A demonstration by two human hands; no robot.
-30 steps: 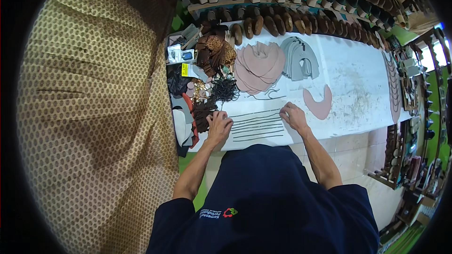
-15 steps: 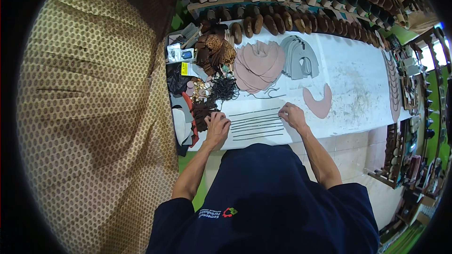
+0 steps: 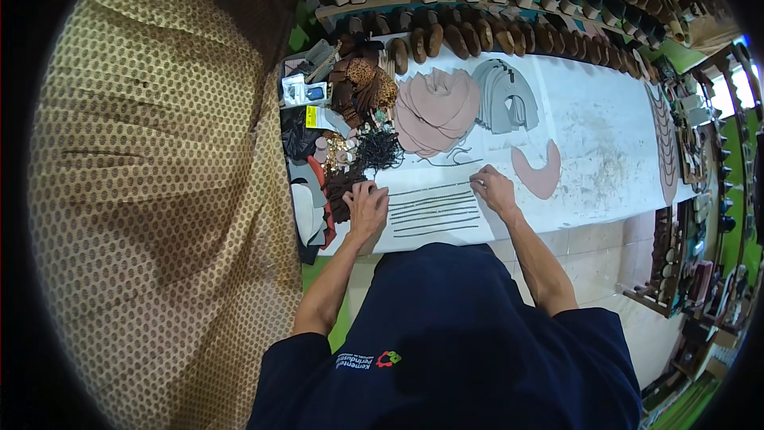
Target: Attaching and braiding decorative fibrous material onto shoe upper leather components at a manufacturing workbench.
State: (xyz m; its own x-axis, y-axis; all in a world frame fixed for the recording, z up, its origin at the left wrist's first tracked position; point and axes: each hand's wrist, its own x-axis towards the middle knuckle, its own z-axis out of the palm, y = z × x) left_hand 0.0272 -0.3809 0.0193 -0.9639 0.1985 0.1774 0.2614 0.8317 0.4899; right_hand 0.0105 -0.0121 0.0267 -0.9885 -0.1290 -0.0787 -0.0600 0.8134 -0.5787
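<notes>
While both forearms reach forward from the lower edge over a white worktable (image 3: 605, 143), the left hand (image 3: 368, 205) lies palm down with fingers spread, pressing on the left ends of a row of thin dark strips (image 3: 434, 211) laid side by side. Its wrist is straight and the elbow bends out to the left. At the far end of the same strips, the right hand (image 3: 493, 189) is curled, fingertips pressed together on the end of the topmost strip (whether it truly pinches it I cannot tell). The strips lie flat between the two hands, running from one to the other.

Just beyond the right hand lies a pink curved leather piece (image 3: 539, 171). Farther ahead of both hands sits a stack of pink cut pieces (image 3: 434, 110), with a stack of grey cut pieces (image 3: 505, 95) beside it. Left of the left hand, touching its fingers, is a heap of dark brown scraps (image 3: 341, 187), and a black tangle of cord (image 3: 380, 149) rests just ahead of it.
</notes>
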